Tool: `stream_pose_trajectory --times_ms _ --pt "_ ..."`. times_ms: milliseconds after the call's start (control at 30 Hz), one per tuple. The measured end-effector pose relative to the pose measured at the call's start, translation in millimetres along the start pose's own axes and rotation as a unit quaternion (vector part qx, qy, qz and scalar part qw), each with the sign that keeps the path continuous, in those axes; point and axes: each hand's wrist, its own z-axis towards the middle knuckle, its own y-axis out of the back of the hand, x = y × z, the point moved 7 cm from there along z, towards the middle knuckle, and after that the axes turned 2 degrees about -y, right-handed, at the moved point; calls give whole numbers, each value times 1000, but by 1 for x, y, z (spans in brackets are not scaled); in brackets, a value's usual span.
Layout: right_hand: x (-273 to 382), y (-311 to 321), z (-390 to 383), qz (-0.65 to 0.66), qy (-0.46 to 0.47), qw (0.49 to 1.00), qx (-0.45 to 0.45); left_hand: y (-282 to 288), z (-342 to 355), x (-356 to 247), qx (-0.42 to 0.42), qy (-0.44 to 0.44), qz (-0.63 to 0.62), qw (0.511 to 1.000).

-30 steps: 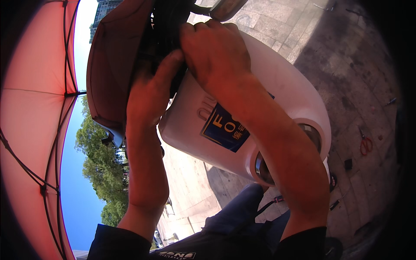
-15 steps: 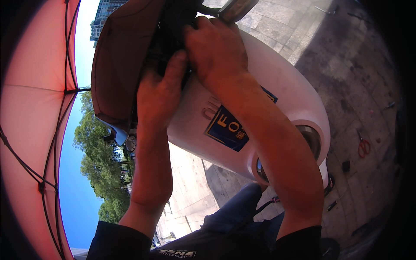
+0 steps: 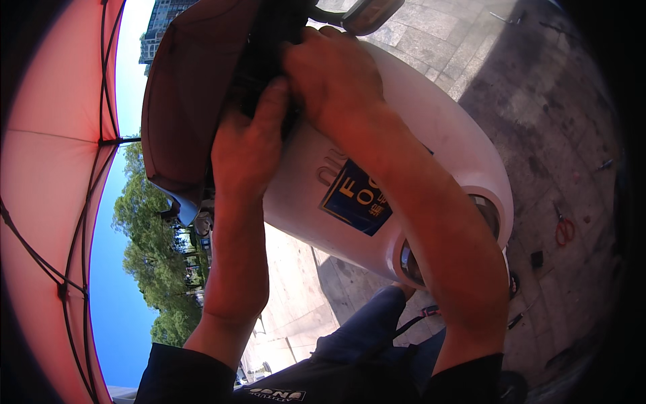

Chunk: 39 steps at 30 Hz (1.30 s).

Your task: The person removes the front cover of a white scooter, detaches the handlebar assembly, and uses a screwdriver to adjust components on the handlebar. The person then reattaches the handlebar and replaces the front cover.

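Both my hands work in the dark gap between a dark brown panel (image 3: 185, 94) and the white body of a scooter (image 3: 444, 114). My left hand (image 3: 247, 148) lies along the panel's edge, thumb up, its fingers bent into the shadow. Farther up, my right hand (image 3: 336, 74) is closed, knuckles raised, with its fingertips in the same gap. Whatever the fingers hold is hidden by shadow and by the hands. A blue sticker with yellow lettering (image 3: 356, 198) is on the white body, partly behind my right forearm, near two round lamps (image 3: 409, 261).
A rear-view mirror (image 3: 371, 16) juts out beyond my right hand, and another mirror (image 3: 183, 210) shows below the panel. Scissors with orange handles (image 3: 564, 232) and small tools lie on the paving at right. A red canopy (image 3: 47, 135) with black struts stands at left.
My right forearm has shifted slightly right and the right hand slightly left. The scooter and its mirror have moved a little in view. The left hand stays nearly in place.
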Motion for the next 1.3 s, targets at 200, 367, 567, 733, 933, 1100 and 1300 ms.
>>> stream_pose_trajectory --times_ms 200,367,567,733,933,1100,1300 --pt "-4 -14 5 40 -4 997 63 -1 0 -6 -14 -49 -12 999" --pt "-4 -10 9 51 0 998 46 -3 -3 -6 -18 -36 -22 999" --pt "-7 -12 4 71 -65 986 139 -7 -2 -11 -10 -62 -26 998" --pt "-4 -11 2 24 -97 977 188 -6 -3 -11 10 -29 -10 999" --pt "-9 -11 3 14 -95 961 258 -7 -2 -13 7 -29 11 1000" --pt "-11 -14 8 11 -86 959 270 -10 -4 -9 24 14 -2 1000" --pt "-13 -20 8 -6 -66 964 256 -13 1 -16 46 -40 -6 998"
